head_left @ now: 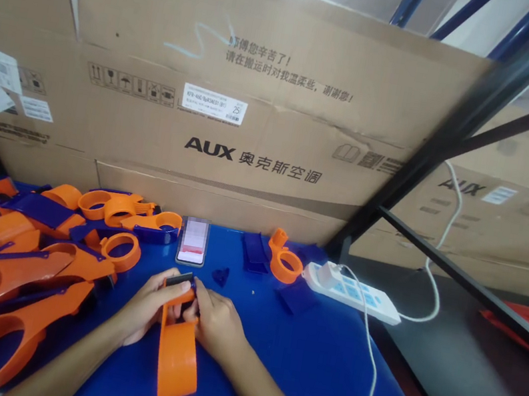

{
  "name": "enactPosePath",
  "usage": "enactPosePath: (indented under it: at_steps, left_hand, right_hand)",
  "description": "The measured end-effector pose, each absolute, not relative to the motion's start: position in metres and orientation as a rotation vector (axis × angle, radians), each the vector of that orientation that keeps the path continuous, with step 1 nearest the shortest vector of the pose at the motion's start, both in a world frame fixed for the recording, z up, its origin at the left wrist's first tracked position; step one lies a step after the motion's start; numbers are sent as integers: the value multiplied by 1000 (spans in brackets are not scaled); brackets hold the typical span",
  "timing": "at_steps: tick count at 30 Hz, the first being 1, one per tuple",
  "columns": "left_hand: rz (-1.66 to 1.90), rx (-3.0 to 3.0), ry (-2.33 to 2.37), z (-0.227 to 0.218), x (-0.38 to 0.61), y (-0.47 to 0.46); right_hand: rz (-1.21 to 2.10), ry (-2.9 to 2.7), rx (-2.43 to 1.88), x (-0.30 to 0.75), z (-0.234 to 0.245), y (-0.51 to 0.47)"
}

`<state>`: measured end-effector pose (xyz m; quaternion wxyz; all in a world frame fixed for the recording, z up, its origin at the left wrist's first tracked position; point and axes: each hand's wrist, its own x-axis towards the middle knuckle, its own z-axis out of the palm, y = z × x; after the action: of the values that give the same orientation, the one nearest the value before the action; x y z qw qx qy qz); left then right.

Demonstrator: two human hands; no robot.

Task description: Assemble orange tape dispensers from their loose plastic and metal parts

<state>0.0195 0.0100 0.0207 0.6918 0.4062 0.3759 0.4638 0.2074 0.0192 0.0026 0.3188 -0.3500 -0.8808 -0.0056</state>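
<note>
Near the front of the blue table, both hands grip an orange tape dispenser (179, 363). Its wide ring hangs down toward me, and its narrower head with a dark edge points away. My left hand (148, 303) closes on the head from the left, thumb on top. From the right, my right hand (218, 322) pinches the head beside a small dark blue part; some of its fingers are hidden behind the dispenser. A small dark blue piece (219, 276) lies just beyond the hands.
A heap of orange and blue tape dispensers (32, 254) covers the table's left. A phone (193, 241) lies at the back. To the right are a smaller orange dispenser part (285, 264), flat blue pieces (297, 298) and a white power strip (355, 293) with a trailing cable. Cardboard boxes (264, 137) stand behind.
</note>
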Motion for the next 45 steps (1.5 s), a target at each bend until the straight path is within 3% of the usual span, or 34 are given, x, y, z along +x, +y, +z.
enactPosePath:
  at_steps: [11,27,37,40,45]
  left_hand:
    - [1168,772,883,16,26,9]
    - [1085,1138,920,7,23,9]
    - [1056,1028,864,12,22,7]
    - [1028,957,805,21,22,1]
    - [1045,940,811,33,23,-2]
  right_hand:
    - [138,-2179,-915,210,22,17]
    - [-129,-2319,-894,213,13,20]
    - [140,-2248,-907,217,22,20]
    - [302,-2059,-1008,225,30,23]
    - [219,-1834,-1336,251,42,40]
